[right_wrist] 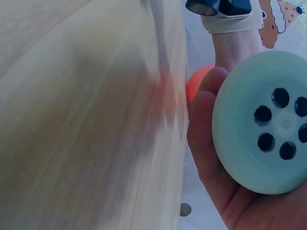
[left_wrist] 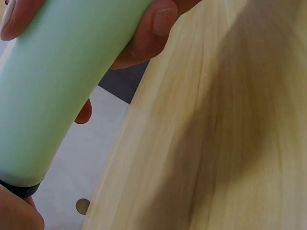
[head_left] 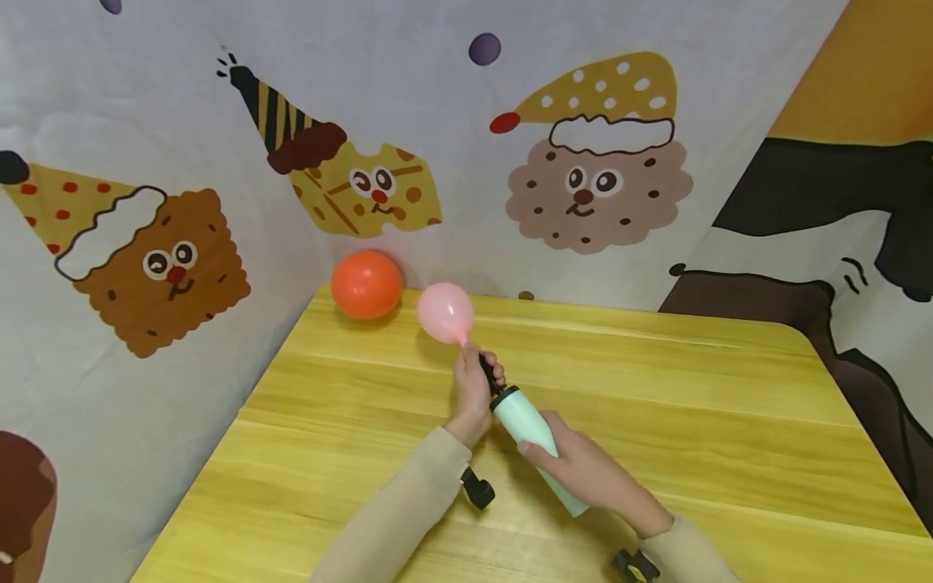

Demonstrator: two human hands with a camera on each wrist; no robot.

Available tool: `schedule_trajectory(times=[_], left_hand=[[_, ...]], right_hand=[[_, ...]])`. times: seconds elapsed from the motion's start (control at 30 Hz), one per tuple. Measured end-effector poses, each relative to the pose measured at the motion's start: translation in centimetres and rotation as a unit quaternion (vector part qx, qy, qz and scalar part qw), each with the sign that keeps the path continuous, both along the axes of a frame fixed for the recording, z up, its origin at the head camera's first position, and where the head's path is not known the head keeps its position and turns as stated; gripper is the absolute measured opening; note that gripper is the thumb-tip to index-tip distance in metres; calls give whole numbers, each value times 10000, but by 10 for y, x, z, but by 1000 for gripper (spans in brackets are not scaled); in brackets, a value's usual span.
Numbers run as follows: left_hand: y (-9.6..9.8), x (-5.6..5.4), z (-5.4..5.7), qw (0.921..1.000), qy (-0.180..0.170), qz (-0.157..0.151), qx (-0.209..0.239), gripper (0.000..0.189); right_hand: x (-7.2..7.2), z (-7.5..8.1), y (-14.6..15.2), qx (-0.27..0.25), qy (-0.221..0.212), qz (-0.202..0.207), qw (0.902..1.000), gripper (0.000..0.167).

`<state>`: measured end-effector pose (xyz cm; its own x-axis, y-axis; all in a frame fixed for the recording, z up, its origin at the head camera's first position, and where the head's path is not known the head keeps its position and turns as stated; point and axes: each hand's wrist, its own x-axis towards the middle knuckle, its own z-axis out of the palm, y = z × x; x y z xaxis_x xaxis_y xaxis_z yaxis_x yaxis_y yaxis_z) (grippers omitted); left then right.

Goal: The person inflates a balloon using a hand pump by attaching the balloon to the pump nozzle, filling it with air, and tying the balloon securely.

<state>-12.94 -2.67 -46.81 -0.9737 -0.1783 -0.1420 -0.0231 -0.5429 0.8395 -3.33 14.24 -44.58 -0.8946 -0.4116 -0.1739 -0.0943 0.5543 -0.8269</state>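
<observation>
A small, partly inflated pink balloon (head_left: 445, 312) points up and away from the left hand (head_left: 470, 393), which pinches its neck and has its fingers curled round the black front part of a balloon pump. The mint-green barrel of that balloon pump (head_left: 521, 419) slants down to the right, held above the table. The right hand (head_left: 586, 470) grips the barrel, thumb across its top. In the right wrist view the pump's round end (right_wrist: 240, 172) shows a ring of several dark holes. The nozzle tip is hidden inside the balloon's neck and the left hand.
A larger orange-red balloon (head_left: 366, 283) sits at the table's far left corner, left of the pink one. The wood-grain table (head_left: 678, 389) meets a cloth backdrop (head_left: 452, 97) printed with cartoon biscuits along its back. Black camera mounts (head_left: 477, 488) are strapped to both wrists.
</observation>
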Motion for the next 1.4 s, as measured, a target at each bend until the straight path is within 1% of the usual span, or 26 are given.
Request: schedule_trajectory(times=[0.1, 0.2, 0.3, 0.4, 0.5, 0.57, 0.63, 0.73, 0.83, 0.97, 1.1, 1.17, 1.23, 1.4], left_hand=[[-2, -2, -1, 9999, 35, 142, -31, 37], [-8, -9, 3, 9997, 118, 209, 7, 39], [-19, -19, 12, 9990, 257, 333, 116, 38], [-32, -28, 21, 9976, 405, 517, 214, 37], [-42, -32, 29, 9968, 479, 569, 303, 36], [-44, -33, 31, 9964, 503, 547, 411, 35], [-42, -31, 30, 9961, 511, 521, 487, 34], [-35, -27, 24, 9962, 463, 507, 543, 33], [-25, -19, 18, 9975, 343, 374, 493, 33], [-9, -8, 7, 9989, 146, 136, 420, 34], [0, -1, 0, 9996, -36, 37, 273, 36], [1, -1, -2, 9998, -45, 56, 192, 37], [0, -4, -2, 9998, -14, 131, 154, 38], [-9, -14, 6, 9991, 181, 330, 203, 38]], right_hand=[[-1, -1, -1, 19, -3, -37, 10000, 68], [-1, -1, -2, 15, 0, -86, 10000, 67], [3, 1, 2, -28, -11, -37, 10000, 66], [9, 5, 10, -45, -48, 146, 9999, 64], [16, 9, 19, -8, -55, 330, 9994, 61], [17, 9, 21, 32, 8, 391, 9992, 59], [18, 9, 22, 37, 50, 406, 9992, 59], [16, 8, 20, 78, 141, 394, 9991, 60], [10, 6, 16, 128, 178, 352, 9991, 62], [0, 3, 9, 95, 102, 229, 9996, 64], [-6, 0, 4, 7, 22, 110, 9999, 65], [-6, -1, 2, -39, 4, 74, 10000, 65], [-5, -2, 1, -125, -47, 46, 9999, 64], [3, -3, 4, -224, -167, -7, 9996, 64]])
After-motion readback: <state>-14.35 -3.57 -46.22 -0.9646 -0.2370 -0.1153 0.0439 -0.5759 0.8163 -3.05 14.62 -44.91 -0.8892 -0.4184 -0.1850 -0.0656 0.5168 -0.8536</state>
